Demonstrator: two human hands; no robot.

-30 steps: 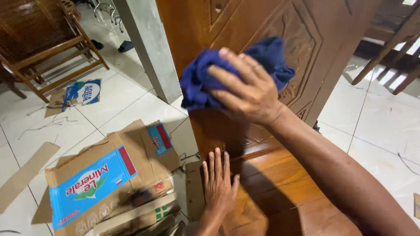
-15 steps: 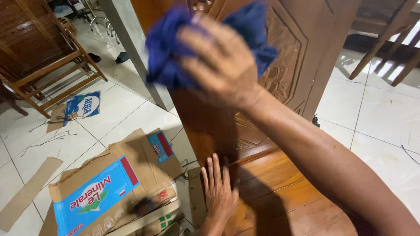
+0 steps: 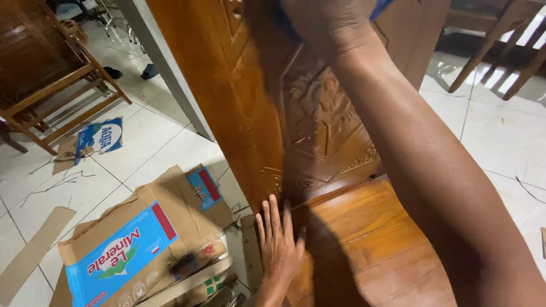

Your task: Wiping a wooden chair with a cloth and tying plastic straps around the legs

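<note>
My right hand [image 3: 330, 23] is raised to the top edge of the view, pressed against a carved, varnished wooden panel [image 3: 318, 119]. It grips a blue cloth [image 3: 380, 7], of which only a small corner shows beside the hand. My forearm runs down the right side of the view. My left hand [image 3: 278, 244] lies flat, fingers together, on the lower wooden boards [image 3: 364, 227] at the panel's foot, holding nothing.
Flattened cardboard boxes [image 3: 131, 250] with blue printed faces lie on the white tiled floor at lower left. A wooden chair [image 3: 51, 85] stands at upper left beside a grey pillar [image 3: 165, 68]. More chair legs [image 3: 495, 51] show at upper right.
My right hand has carried the blue cloth upward along the carved panel, from mid-view to the top edge. My left hand has stayed flat on the boards.
</note>
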